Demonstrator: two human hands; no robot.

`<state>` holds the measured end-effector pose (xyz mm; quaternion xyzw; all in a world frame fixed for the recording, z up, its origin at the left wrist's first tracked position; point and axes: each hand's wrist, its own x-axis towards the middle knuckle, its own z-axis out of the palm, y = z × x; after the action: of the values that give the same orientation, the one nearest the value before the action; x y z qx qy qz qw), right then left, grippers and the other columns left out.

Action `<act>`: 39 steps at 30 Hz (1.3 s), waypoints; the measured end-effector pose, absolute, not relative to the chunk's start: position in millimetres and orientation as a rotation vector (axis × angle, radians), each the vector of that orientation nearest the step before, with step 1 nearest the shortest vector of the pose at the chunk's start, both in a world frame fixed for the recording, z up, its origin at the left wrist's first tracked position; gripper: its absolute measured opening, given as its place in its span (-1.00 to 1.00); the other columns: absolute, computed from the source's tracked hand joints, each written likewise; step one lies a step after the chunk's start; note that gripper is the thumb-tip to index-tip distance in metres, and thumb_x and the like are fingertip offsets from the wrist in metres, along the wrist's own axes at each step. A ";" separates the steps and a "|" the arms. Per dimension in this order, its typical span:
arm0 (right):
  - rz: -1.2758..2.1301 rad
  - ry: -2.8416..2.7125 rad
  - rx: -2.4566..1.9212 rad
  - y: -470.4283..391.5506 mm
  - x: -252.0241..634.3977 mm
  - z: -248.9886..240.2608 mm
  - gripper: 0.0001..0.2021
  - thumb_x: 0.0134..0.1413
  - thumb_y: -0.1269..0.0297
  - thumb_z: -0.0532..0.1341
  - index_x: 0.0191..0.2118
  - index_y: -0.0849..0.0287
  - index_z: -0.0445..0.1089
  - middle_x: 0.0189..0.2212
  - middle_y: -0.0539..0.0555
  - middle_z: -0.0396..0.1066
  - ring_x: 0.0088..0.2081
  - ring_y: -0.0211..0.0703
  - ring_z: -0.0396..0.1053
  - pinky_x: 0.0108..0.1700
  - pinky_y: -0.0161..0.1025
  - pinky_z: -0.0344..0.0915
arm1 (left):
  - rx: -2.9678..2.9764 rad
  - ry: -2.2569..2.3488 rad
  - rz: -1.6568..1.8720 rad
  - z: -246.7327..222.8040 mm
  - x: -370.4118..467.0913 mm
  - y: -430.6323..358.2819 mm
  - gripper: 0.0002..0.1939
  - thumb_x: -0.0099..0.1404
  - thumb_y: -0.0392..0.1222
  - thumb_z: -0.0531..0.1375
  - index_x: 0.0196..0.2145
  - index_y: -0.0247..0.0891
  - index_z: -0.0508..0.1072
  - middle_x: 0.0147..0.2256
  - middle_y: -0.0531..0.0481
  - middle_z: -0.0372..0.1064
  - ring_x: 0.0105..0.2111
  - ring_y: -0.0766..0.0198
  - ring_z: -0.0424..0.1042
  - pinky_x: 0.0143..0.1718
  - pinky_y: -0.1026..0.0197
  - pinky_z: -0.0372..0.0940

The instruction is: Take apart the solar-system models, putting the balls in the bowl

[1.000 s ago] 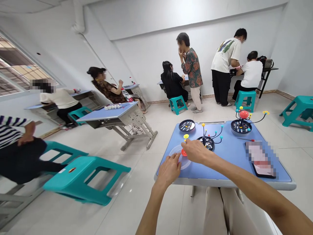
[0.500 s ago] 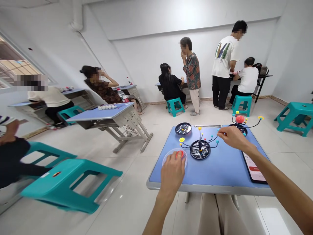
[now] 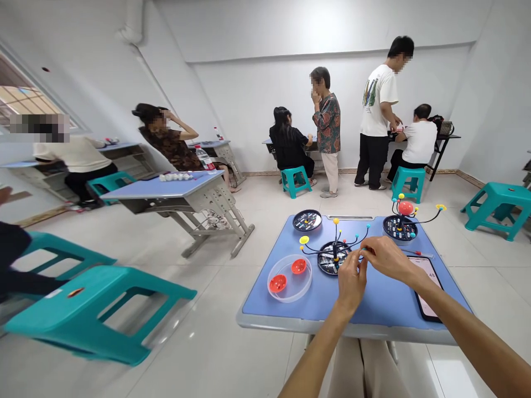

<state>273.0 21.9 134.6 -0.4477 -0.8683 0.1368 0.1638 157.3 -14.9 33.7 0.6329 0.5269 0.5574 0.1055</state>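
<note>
A planet model (image 3: 335, 258) stands on the blue desk, its black dish base carrying curved black arms tipped with small yellow, teal and orange balls. My left hand (image 3: 352, 280) is closed in a pinch at the model's right side; its fingertips hide what is in them. Right beside it, my right hand (image 3: 388, 258) pinches a small teal ball (image 3: 365, 250), mostly covered by the fingers. Left of the model, a clear round tray (image 3: 289, 296) holds two red half-spheres, one of them a red half-shell (image 3: 277, 283).
A second planet model (image 3: 400, 226) with a red ball stands at the back right. A black dish (image 3: 307, 220) lies at the back left. On the right rests a phone (image 3: 427, 296). Teal stools (image 3: 91, 304), other desks and several people surround me.
My left hand has left the red half-shell in the tray and moved right to meet my right hand. My right hand has come lower and nearer, beside the model.
</note>
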 end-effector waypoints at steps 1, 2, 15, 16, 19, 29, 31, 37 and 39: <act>0.377 -2.480 -1.285 21.0 272.9 134.6 -0.79 0.15 0.46 0.07 -0.32 0.21 0.47 -0.40 0.09 0.49 -0.39 -0.21 0.35 -0.37 -0.32 0.04 | 1.895 1.549 1.656 32.4 157.5 -13.0 -0.78 0.41 -0.22 0.04 -0.15 -0.23 0.48 -0.23 -0.09 0.52 -0.27 0.24 0.49 -0.25 0.21 0.35; 0.363 -2.489 -1.290 20.3 272.9 134.7 -0.79 0.13 0.48 0.07 -0.32 0.22 0.46 -0.39 0.10 0.49 -0.38 -0.22 0.34 -0.37 -0.32 0.03 | 1.922 1.549 1.668 31.0 157.2 -11.6 -0.78 0.41 -0.22 0.03 -0.21 -0.23 0.48 -0.29 -0.08 0.52 -0.31 0.25 0.48 -0.28 0.22 0.33; 0.230 -2.659 -1.086 23.1 275.5 132.8 -0.75 0.14 0.57 0.02 -0.44 0.21 0.36 -0.45 0.08 0.38 -0.44 -0.24 0.25 -0.38 -0.31 0.02 | 1.973 1.467 1.694 27.1 153.6 -10.4 -0.69 0.44 -0.23 -0.02 -0.47 -0.22 0.33 -0.51 0.05 0.32 -0.50 0.37 0.29 -0.45 0.30 0.16; 0.206 -2.668 -1.065 23.9 276.2 131.7 -0.75 0.12 0.58 0.02 -0.43 0.21 0.37 -0.45 0.08 0.37 -0.45 -0.24 0.25 -0.39 -0.31 0.03 | 1.971 1.468 1.690 26.6 153.5 -10.3 -0.69 0.44 -0.22 -0.03 -0.46 -0.23 0.34 -0.50 0.04 0.33 -0.49 0.37 0.29 -0.44 0.30 0.17; 0.155 -2.633 -0.944 27.8 280.8 135.0 -0.73 0.10 0.60 0.01 -0.34 0.20 0.42 -0.42 0.10 0.40 -0.41 -0.20 0.30 -0.38 -0.31 0.09 | 1.972 1.474 1.683 24.7 153.4 -10.8 -0.72 0.44 -0.22 -0.02 -0.39 -0.23 0.38 -0.46 0.02 0.37 -0.46 0.36 0.33 -0.41 0.30 0.21; 0.441 -2.519 -0.802 12.2 234.1 170.9 -0.77 0.21 0.44 0.05 -0.14 0.14 0.43 -0.25 0.09 0.47 -0.28 -0.19 0.38 -0.26 -0.30 0.22 | 1.993 1.679 1.598 15.9 153.8 -11.8 -0.76 0.32 -0.39 -0.01 -0.24 -0.24 0.44 -0.32 -0.10 0.48 -0.28 0.18 0.47 -0.27 0.16 0.37; 0.517 -2.659 -0.812 4.0 204.7 167.8 -0.80 0.19 0.45 0.06 -0.25 0.15 0.44 -0.28 0.08 0.46 -0.28 -0.20 0.37 -0.27 -0.32 0.19 | 1.980 1.714 1.559 14.7 151.6 -16.1 -0.75 0.28 -0.39 0.02 -0.18 -0.24 0.44 -0.29 -0.14 0.48 -0.19 0.08 0.47 -0.20 0.06 0.38; 0.245 -3.091 -0.902 -6.4 131.2 145.9 -0.82 0.07 0.52 0.11 -0.37 0.24 0.46 -0.34 0.18 0.47 -0.37 -0.17 0.38 -0.41 -0.29 0.06 | 2.064 1.701 1.504 13.5 133.1 -52.1 -0.53 0.31 -0.41 -0.03 0.14 -0.20 0.28 -0.12 -0.13 0.48 -0.05 0.08 0.46 0.04 -0.07 0.35; 0.161 -3.206 -0.877 -10.4 118.4 137.3 -0.80 -0.02 0.58 0.14 -0.32 0.27 0.48 -0.34 0.21 0.49 -0.36 -0.12 0.42 -0.42 -0.29 0.08 | 2.182 1.704 1.496 9.1 124.6 -66.5 -0.52 0.30 -0.41 -0.02 0.15 -0.21 0.28 -0.12 -0.16 0.49 -0.07 0.07 0.47 -0.01 -0.04 0.40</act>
<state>118.4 -10.4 137.3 -0.2625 -0.9592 0.0480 -0.0930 124.6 -66.5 9.1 0.6933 0.5415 0.4755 -0.0028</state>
